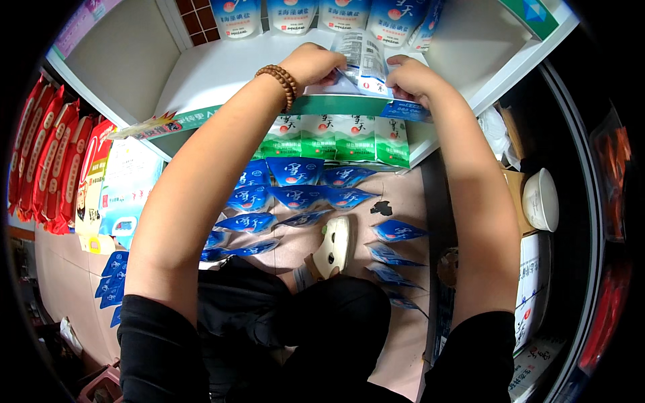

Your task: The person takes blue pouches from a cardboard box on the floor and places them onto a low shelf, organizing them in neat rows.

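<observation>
A plastic pouch (364,63) lies on the white shelf board (221,68), its printed back turned up. My left hand (315,65), with a wooden bead bracelet (282,83) at the wrist, grips the pouch's left edge. On its right edge are the fingers of my right hand (414,80); the thumb and fingertips are partly hidden. Behind it, blue-and-white stand-up pouches (342,15) stand upright in a row.
Green-and-white packets (318,136) fill the lower shelf. Blue pouches (295,196) stand in rows on the tiled floor, with more (400,230) right of my shoe (335,247). Red packets (55,156) hang at left. A white bowl (540,200) and a carton (531,287) are at right.
</observation>
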`<act>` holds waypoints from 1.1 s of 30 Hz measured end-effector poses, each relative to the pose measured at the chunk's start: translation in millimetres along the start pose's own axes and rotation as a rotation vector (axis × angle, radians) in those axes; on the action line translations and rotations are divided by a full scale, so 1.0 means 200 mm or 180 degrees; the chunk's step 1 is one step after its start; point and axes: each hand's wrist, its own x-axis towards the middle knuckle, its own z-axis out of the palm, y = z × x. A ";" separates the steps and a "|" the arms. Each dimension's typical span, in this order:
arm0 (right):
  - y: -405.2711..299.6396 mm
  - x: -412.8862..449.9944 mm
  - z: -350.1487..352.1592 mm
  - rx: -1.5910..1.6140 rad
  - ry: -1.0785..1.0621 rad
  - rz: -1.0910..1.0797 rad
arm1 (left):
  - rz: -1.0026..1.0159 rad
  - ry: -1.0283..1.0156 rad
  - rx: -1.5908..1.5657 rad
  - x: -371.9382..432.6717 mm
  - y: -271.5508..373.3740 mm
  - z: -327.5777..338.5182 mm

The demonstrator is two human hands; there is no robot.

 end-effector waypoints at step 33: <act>-0.36 -0.91 0.02 0.2888 -0.1808 -0.1599 | 0.2207 0.0959 -0.0020 -1.20 0.36 -0.17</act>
